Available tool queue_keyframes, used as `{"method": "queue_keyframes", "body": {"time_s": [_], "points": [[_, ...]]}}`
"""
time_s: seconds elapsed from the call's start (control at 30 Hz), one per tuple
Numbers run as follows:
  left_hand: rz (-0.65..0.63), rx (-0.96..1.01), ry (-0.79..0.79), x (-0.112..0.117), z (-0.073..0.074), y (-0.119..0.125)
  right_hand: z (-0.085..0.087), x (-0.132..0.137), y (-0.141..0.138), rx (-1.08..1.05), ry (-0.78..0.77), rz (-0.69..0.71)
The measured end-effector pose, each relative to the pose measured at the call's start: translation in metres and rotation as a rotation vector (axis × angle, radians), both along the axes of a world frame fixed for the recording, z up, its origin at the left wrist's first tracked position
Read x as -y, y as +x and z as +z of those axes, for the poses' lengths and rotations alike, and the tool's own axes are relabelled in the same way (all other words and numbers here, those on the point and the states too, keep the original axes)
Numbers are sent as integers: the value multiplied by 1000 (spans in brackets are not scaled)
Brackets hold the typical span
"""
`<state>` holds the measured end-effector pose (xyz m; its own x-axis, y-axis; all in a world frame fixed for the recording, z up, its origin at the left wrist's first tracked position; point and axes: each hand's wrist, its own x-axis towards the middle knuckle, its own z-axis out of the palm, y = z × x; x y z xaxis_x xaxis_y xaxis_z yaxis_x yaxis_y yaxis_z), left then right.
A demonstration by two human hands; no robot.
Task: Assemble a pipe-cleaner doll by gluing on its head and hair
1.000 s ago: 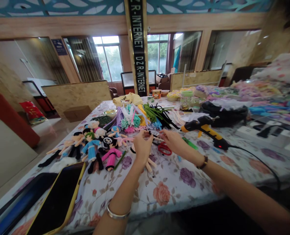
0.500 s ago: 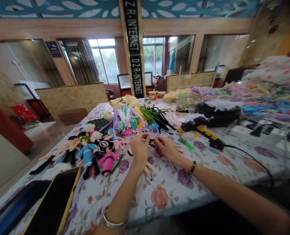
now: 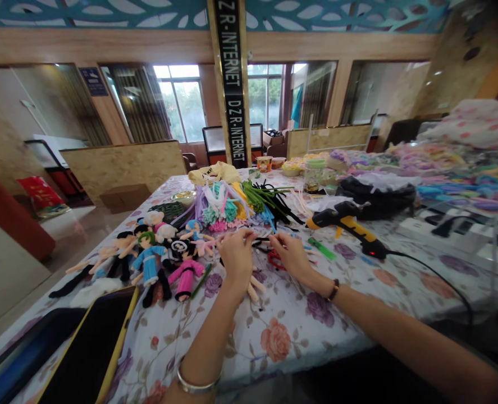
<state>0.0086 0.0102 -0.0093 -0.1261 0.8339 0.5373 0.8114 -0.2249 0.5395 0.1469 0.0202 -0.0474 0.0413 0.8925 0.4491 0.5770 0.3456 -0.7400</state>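
Note:
A short black pipe cleaner stretches level between my two hands. My left hand pinches one end, and my right hand pinches the other. Beneath the left hand lies a peach-coloured doll part, partly hidden by that hand. Red-handled scissors rest on the cloth beside my right fingers. To the left lie several finished fuzzy dolls, among them one in a pink robe and one in blue. Behind the hands is a heap of coloured pipe cleaners.
A yellow-and-black glue gun with a lit red light stands at right, its cord running off the table. Near it lies a green strip. Two phones, one in a yellow case, lie front left. A black bag and a power strip sit at right.
My hands have moved slightly apart, and more of the black pipe cleaner shows between them. The view has shifted a little.

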Motion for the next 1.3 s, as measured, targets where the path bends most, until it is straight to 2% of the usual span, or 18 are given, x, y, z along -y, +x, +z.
{"method": "queue_keyframes", "body": {"time_s": [0.13, 0.27, 0.5, 0.63, 0.8, 0.9, 1.03, 1.1, 1.3], "points": [[19, -36, -11, 0, 0, 1, -1, 0, 1, -30, 26, 6], [-2, 30, -29, 0, 2, 1, -1, 2, 1, -56, 18, 29], [-21, 75, -53, -2, 2, -1, 0, 2, 0, -54, -13, -18], [-6, 17, -58, -1, 2, 0, -1, 0, 0, 5, 29, -23], [-13, -79, 14, 2, 1, 4, -2, -1, 1, 36, 39, -21], [-3, 4, 7, 1, 1, 2, -1, -3, 3, -129, 29, 46], [-29, 193, -17, -5, 0, -2, 1, -6, 2, -500, -72, 227], [-52, 297, -53, -7, -1, -2, 2, -6, 1, -582, -130, 311], [-254, 578, -190, -13, -8, -1, 3, -4, -2, -742, -232, 449]]}}
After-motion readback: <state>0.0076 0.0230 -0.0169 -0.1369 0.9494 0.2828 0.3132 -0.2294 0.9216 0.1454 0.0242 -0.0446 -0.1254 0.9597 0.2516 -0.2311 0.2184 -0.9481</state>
